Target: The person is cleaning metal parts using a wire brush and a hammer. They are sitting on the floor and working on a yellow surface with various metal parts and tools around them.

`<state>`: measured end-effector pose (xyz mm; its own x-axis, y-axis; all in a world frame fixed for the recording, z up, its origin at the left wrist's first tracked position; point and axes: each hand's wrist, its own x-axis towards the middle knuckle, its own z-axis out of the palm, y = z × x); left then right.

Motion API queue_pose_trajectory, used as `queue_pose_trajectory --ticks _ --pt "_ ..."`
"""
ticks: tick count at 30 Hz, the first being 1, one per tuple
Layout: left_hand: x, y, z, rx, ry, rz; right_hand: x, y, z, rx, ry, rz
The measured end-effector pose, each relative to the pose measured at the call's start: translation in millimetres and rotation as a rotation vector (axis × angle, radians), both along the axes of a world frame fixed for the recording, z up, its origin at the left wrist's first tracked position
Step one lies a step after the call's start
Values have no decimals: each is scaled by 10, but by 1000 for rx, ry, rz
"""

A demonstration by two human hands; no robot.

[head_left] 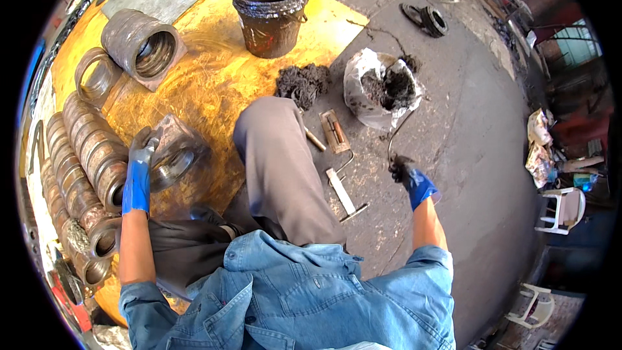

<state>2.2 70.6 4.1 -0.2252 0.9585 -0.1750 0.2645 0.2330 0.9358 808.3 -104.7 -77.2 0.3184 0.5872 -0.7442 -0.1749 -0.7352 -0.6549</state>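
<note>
My left hand (140,159), in a blue glove with a dirty grey palm, is closed at the left edge of a metal ring with a squarish plate (173,135). The ring is slightly blurred, and my fingertips are partly hidden. Out to the right, my right hand (408,176) wears a blue glove with blackened fingers. It is closed around a thin, bent metal rod (392,139) that reaches up toward a white sack (352,91) of black, clumpy material. Between my hands lie a wooden-handled trowel (335,132) and a flat bar with a crosspiece (341,192).
Rows of stacked metal rings (87,142) lie at the left, with a larger cylinder (133,35) beyond. A black bucket (269,16) stands ahead, near a heap of black fibres (303,84). White plastic chairs (558,210) are far right.
</note>
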Motion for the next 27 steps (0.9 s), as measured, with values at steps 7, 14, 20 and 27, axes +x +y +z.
queue_pose_trajectory --ticks 7,14,20,27 --pt "583 -360 820 70 -875 -443 -1077 1279 2476 663 85 286" --pt "388 -469 1104 -112 -1024 -367 -3278 2033 2903 794 -423 1160" --pt "362 -515 992 -43 -1071 -372 -4574 2012 2063 367 551 1217" --pt "546 -854 1284 42 -184 -661 -4998 1909 1684 119 494 1429"
